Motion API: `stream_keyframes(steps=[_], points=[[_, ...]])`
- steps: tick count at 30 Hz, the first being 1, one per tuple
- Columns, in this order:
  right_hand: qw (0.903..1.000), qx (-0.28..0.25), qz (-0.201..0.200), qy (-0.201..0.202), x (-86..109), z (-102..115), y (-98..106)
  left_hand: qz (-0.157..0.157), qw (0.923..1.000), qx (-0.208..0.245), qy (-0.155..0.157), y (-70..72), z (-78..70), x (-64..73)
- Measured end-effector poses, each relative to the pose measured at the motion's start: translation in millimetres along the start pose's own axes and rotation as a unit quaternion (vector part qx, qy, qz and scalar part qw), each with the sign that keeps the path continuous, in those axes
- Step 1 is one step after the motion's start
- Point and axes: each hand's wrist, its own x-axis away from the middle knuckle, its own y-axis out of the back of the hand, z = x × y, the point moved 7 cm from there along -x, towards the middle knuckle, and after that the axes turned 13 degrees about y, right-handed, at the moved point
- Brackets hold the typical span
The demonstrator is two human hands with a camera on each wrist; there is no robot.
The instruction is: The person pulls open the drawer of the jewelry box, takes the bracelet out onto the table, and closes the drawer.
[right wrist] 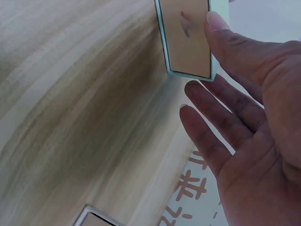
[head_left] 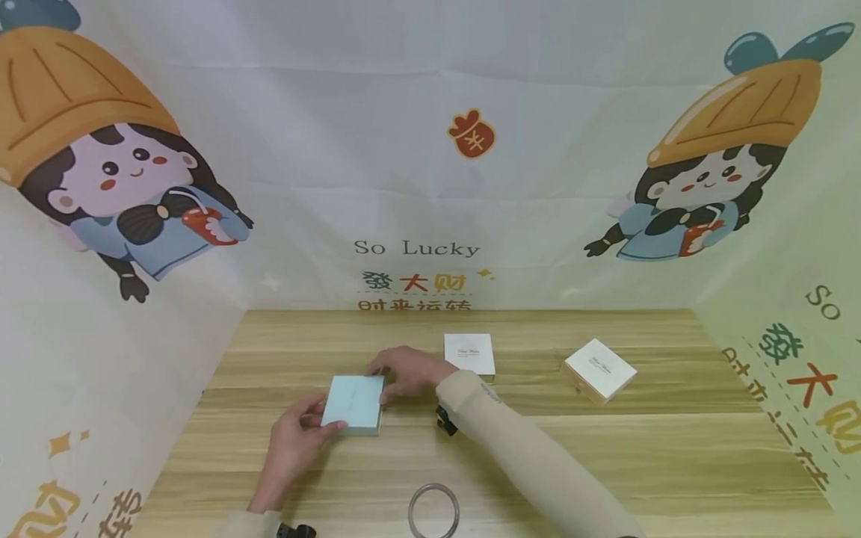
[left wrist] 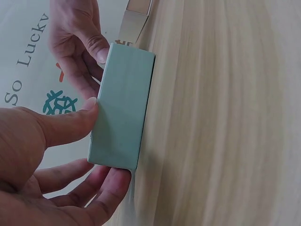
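Observation:
A flat light blue box [head_left: 353, 403] lies on the wooden table, left of centre, with faint lettering on its lid. My left hand [head_left: 296, 433] holds its near left part; the thumb lies along the front edge and the fingers [left wrist: 110, 188] bend around the left end. At the far right corner, my right hand [head_left: 413, 370] pinches the box, its thumb [right wrist: 225, 35] on the top edge and fingers at the far side. In the right wrist view the box's right side shows a tan panel framed in light blue.
Behind my right wrist sits a white box [head_left: 471, 345] with small print. A second white box [head_left: 601, 370] stands turned at an angle farther right. Near the front edge lies a translucent bangle [head_left: 433, 487]. Printed cloth walls [head_left: 430, 172] enclose the table at back and sides.

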Motion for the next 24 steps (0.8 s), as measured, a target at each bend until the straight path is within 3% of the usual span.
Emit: stream_keyframes(steps=[11, 24], points=[[0.9991, -0.033, -0.018, -0.022, 0.2, -5.0, -6.9, -0.008, 0.9996, -0.025, -0.008, -0.2, -4.8, 1.1], [0.9965, -0.064, -0.052, -0.016, 5.6, -4.9, -9.3, -0.002, 0.9999, -0.013, 0.004, 4.1, -2.9, -7.8]])
